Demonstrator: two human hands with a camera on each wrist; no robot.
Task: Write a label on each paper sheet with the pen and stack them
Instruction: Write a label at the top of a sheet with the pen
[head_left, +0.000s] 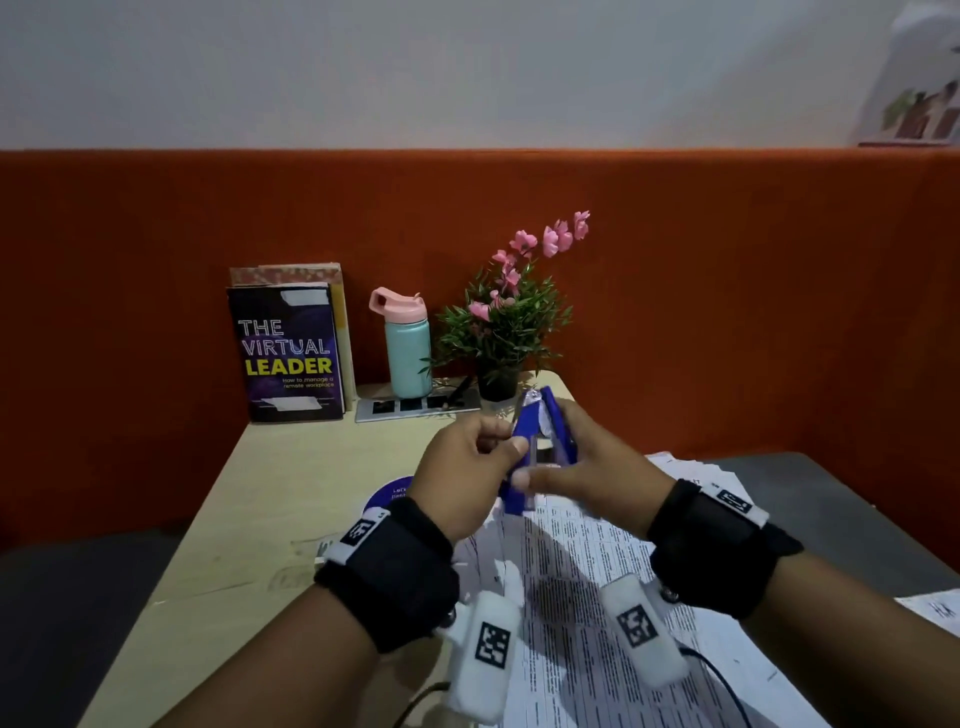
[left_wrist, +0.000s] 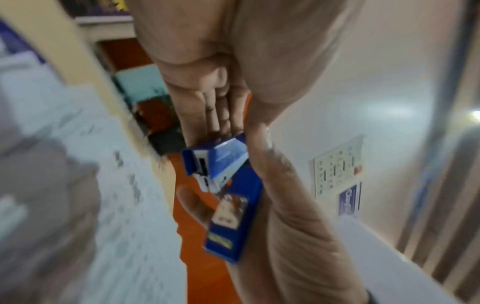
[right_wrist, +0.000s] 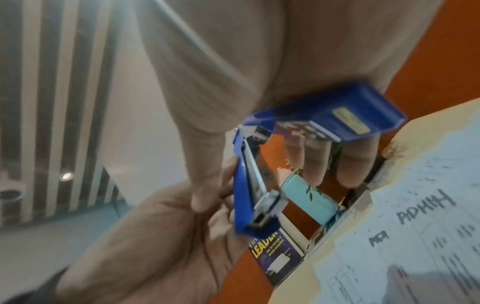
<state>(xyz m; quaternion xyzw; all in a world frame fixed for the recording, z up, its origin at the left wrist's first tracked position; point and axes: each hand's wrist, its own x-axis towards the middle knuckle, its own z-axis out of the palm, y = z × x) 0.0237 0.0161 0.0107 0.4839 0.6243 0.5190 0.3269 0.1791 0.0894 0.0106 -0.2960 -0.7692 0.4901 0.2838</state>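
Note:
Both hands hold a blue stapler (head_left: 540, 431) in the air above the table, swung open into a V. My left hand (head_left: 496, 441) pinches its upper arm (right_wrist: 242, 185). My right hand (head_left: 569, 467) grips the base (right_wrist: 345, 117), with fingers (right_wrist: 314, 160) curled behind it. Printed paper sheets (head_left: 571, 597) lie spread on the table under and to the right of my hands. In the right wrist view a sheet (right_wrist: 420, 222) carries handwritten labels. In the left wrist view the stapler (left_wrist: 228, 205) shows blurred between the two hands. I see no pen in either hand.
At the back of the wooden table (head_left: 270, 493) stand a book (head_left: 288, 353), a teal bottle with a pink lid (head_left: 408, 345) and a potted plant with pink flowers (head_left: 501, 332). A socket panel (head_left: 415, 405) lies flat there. An orange partition (head_left: 727, 286) closes off the back.

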